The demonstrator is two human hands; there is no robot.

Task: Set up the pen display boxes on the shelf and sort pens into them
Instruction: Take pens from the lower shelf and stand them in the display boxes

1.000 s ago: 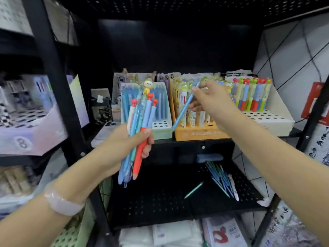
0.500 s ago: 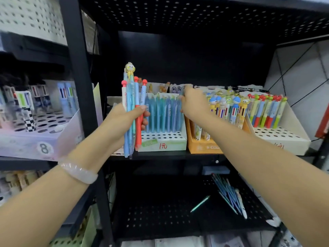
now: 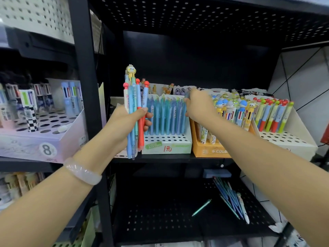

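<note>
Lilac cardboard fills our far left: a display box (image 3: pixel 44 139) marked with an 8, its punched top holding a few multicolour pens at the back. A black shelf post (image 3: pixel 85 86) stands between it and the bay where we work.

Our left hand (image 3: pixel 124 125), with a pale bangle (image 3: pixel 82 172) on the wrist, grips a bundle of pens (image 3: pixel 134 113) held upright; the fingers curl round the barrels with the thumb across the front. The bundle mixes blue, teal and one red-bodied pen, some with round red caps and one topped by a yellow figure. It stands in front of the left edge of the white box (image 3: pixel 167 141), which sits on the middle shelf (image 3: pixel 160 158) and is packed with blue and teal pens (image 3: pixel 165 114) in rows.

Our right hand (image 3: pixel 199 106) reaches to the right end of that row, fingers bent at the pen tops; whether they pinch a pen we cannot tell, since the back of the hand hides them.

Just right sits an orange box (image 3: pixel 208 148) with character-topped pens, then a cream box (image 3: pixel 288 139) holding pens with red and green caps.

On the lower shelf (image 3: pixel 160 220) a loose heap of pens (image 3: pixel 231 198) lies at the right, with one teal pen (image 3: pixel 202 207) lying apart to its left.
</note>
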